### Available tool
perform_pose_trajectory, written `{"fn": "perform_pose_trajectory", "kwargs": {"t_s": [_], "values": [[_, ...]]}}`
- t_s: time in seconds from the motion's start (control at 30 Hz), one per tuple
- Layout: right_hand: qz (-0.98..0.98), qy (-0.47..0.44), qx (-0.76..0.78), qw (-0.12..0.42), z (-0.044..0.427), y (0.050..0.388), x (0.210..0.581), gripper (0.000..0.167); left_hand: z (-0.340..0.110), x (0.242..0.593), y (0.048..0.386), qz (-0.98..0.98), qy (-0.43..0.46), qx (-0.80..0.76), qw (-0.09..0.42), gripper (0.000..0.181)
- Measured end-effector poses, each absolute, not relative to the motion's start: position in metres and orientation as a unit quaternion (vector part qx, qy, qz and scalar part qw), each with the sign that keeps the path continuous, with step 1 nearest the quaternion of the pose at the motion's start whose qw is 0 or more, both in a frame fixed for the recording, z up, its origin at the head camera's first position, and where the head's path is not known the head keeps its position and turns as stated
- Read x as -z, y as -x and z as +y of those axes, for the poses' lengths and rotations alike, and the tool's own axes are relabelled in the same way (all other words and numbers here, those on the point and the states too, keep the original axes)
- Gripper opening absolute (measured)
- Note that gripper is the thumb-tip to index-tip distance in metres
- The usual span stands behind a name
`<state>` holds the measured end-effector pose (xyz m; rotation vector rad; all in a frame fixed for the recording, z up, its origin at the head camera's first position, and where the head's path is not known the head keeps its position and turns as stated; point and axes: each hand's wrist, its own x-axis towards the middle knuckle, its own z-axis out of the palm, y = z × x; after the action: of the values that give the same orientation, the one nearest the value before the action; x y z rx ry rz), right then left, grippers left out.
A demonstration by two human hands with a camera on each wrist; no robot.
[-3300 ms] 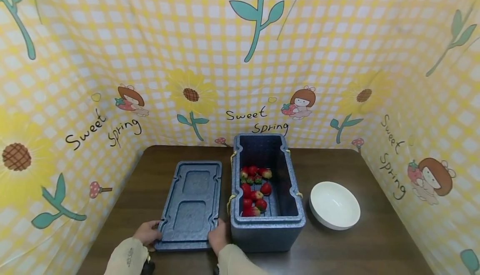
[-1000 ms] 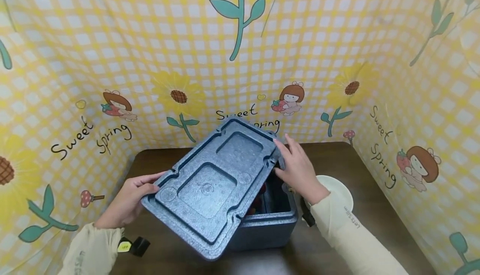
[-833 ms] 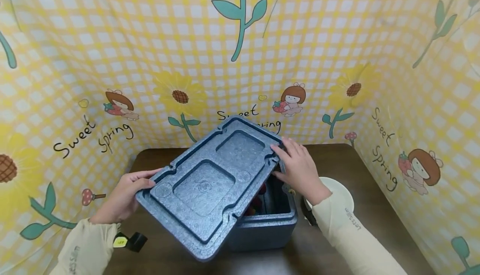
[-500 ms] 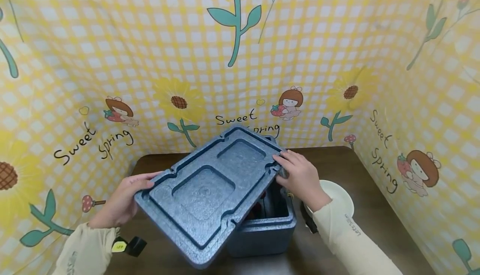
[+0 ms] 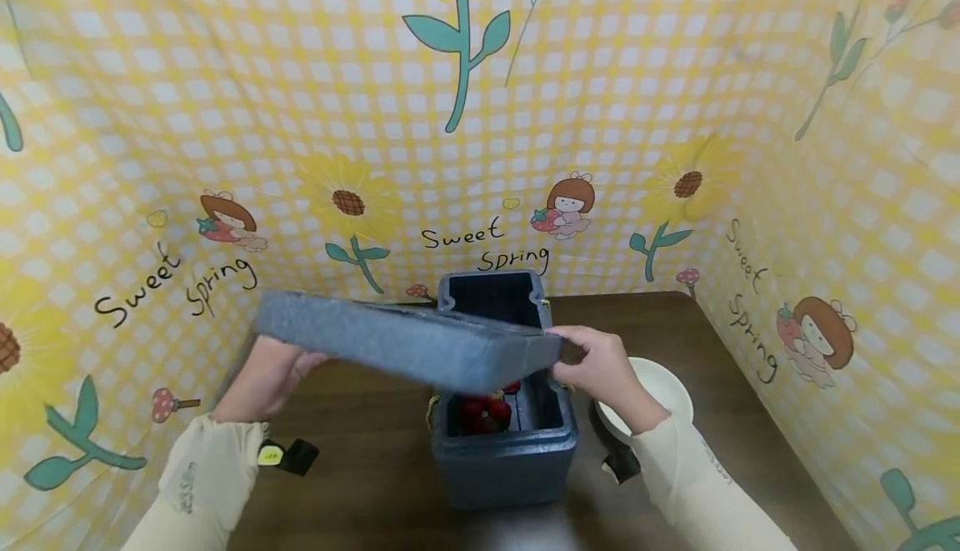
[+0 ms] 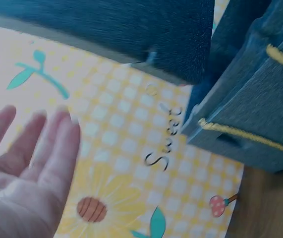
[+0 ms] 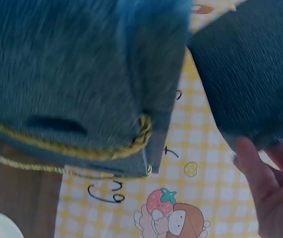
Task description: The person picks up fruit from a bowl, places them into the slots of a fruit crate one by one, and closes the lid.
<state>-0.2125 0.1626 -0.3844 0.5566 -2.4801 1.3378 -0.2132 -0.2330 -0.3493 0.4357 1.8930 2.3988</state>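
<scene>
A blue-grey foam lid (image 5: 397, 338) is held tilted in the air across a matching foam box (image 5: 510, 476), showing mostly its plain long edge. My right hand (image 5: 603, 368) pinches the lid's right end between thumb and fingers. My left hand (image 5: 273, 376) is under the lid's left end; in the left wrist view the left hand (image 6: 27, 183) has straight, spread fingers, and the lid (image 6: 106, 29) is above them. Several red strawberries (image 5: 483, 412) lie inside the box, partly hidden by the lid. In the right wrist view, fingers of the right hand (image 7: 275, 193) touch the lid's corner.
A white bowl (image 5: 663, 388) stands right of the box, partly behind the right forearm. Yellow rope handles (image 7: 82, 148) hang on the box's sides. The brown table (image 5: 360, 468) is enclosed by yellow checked cloth (image 5: 285, 117) at the back and sides.
The lid was lifted from the table left of the box. It has since turned from showing its recessed face to nearly edge-on, its left end rising. The left hand has moved under that end.
</scene>
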Motion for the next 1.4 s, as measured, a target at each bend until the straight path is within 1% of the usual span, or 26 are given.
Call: {"fn": "perform_pose_trajectory", "kwargs": {"t_s": [0.07, 0.13, 0.17, 0.27, 0.3, 0.37, 0.5, 0.6, 0.73, 0.8, 0.93, 1.03, 1.1, 1.2, 1.3, 1.33, 1.4], "values": [[-0.843, -0.189, -0.496, 0.084, 0.162, 0.210, 0.386, 0.031, -0.227, 0.357, 0.215, 0.647, -0.149, -0.747, 0.032, 0.022], [-0.830, -0.196, -0.520, 0.048, 0.162, 0.208, 0.388, 0.032, -0.219, 0.366, 0.214, 0.670, -0.164, -0.723, 0.046, 0.024], [-0.824, -0.203, -0.528, 0.037, 0.162, 0.207, 0.389, 0.031, -0.215, 0.369, 0.213, 0.684, -0.175, -0.707, 0.050, 0.028], [-0.815, -0.216, -0.537, 0.019, 0.163, 0.205, 0.391, 0.028, -0.201, 0.381, 0.212, 0.694, -0.216, -0.684, 0.062, 0.044], [-0.812, -0.216, -0.541, 0.011, 0.163, 0.204, 0.392, 0.028, -0.197, 0.385, 0.212, 0.695, -0.226, -0.680, 0.059, 0.049], [-0.811, -0.215, -0.545, -0.002, 0.164, 0.202, 0.394, 0.026, -0.190, 0.393, 0.211, 0.695, -0.237, -0.677, 0.051, 0.054], [-0.805, -0.214, -0.553, -0.027, 0.161, 0.199, 0.397, 0.027, -0.188, 0.410, 0.208, 0.675, -0.231, -0.700, 0.023, 0.051], [-0.798, -0.213, -0.562, -0.033, 0.160, 0.197, 0.399, 0.029, -0.186, 0.420, 0.208, 0.635, -0.251, -0.730, 0.002, 0.049], [-0.797, -0.179, -0.577, -0.022, 0.160, 0.198, 0.400, 0.036, -0.178, 0.425, 0.209, 0.595, -0.271, -0.756, -0.038, 0.054], [-0.799, -0.152, -0.582, -0.005, 0.158, 0.198, 0.399, 0.041, -0.171, 0.422, 0.207, 0.585, -0.251, -0.769, -0.062, 0.057], [-0.807, -0.106, -0.578, 0.063, 0.151, 0.192, 0.398, 0.047, -0.156, 0.417, 0.203, 0.568, -0.199, -0.790, -0.117, 0.056], [-0.802, -0.101, -0.578, 0.113, 0.146, 0.186, 0.402, 0.050, -0.148, 0.416, 0.200, 0.569, -0.183, -0.788, -0.146, 0.056], [-0.797, -0.110, -0.579, 0.130, 0.143, 0.183, 0.406, 0.055, -0.144, 0.416, 0.199, 0.575, -0.187, -0.781, -0.156, 0.059], [-0.789, -0.134, -0.586, 0.127, 0.142, 0.181, 0.411, 0.064, -0.141, 0.417, 0.198, 0.583, -0.205, -0.770, -0.159, 0.066], [-0.793, -0.149, -0.583, 0.100, 0.146, 0.182, 0.414, 0.074, -0.142, 0.417, 0.199, 0.597, -0.229, -0.754, -0.148, 0.071], [-0.791, -0.153, -0.585, 0.092, 0.148, 0.184, 0.414, 0.077, -0.144, 0.417, 0.200, 0.607, -0.239, -0.747, -0.132, 0.073], [-0.790, -0.159, -0.586, 0.078, 0.154, 0.187, 0.412, 0.082, -0.148, 0.417, 0.202, 0.634, -0.258, -0.724, -0.083, 0.078]]}}
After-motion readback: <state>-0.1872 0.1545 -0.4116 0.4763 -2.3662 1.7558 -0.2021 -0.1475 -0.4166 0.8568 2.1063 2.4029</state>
